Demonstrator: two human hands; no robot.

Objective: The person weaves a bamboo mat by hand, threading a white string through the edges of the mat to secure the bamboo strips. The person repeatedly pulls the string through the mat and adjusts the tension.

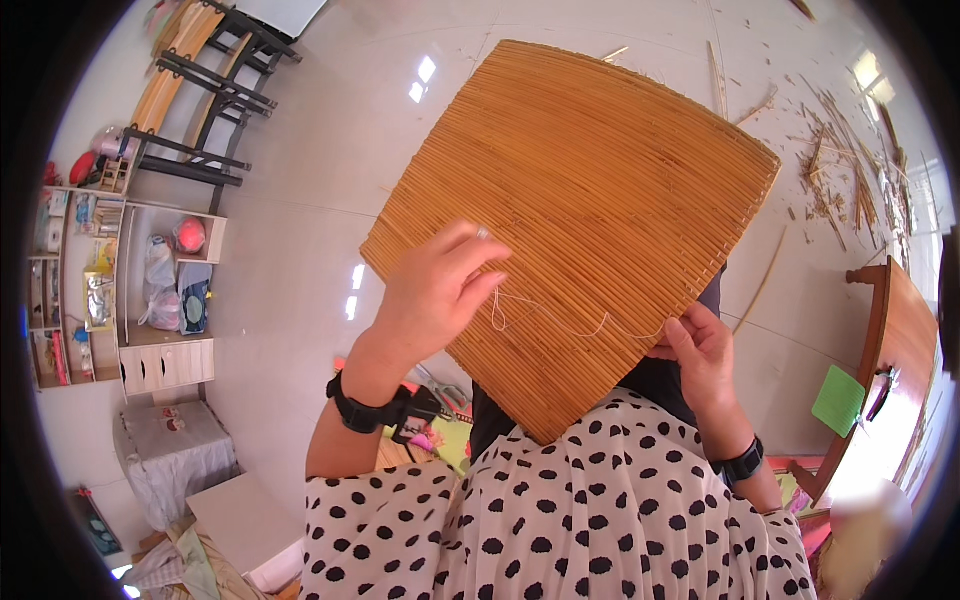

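A large flat mat of woven brown cane strips [585, 190] stands tilted over my lap, one corner pointing down. My left hand [437, 287] rests on its lower left face, with the fingers pinched on a thin white thread [560, 322]. The thread runs in a loose curve across the mat toward the lower right edge. There my right hand [700, 355] grips the mat's edge, thumb on the front. Both wrists wear black bands. My lap is covered by white cloth with black dots [560, 510].
A wooden table [895, 340] with a green card [838, 400] stands at the right. Cane scraps [840, 160] litter the tiled floor at the upper right. White shelves [120, 290] with bags stand at the left, wooden benches [200, 90] behind. Scissors [445, 392] lie below the mat.
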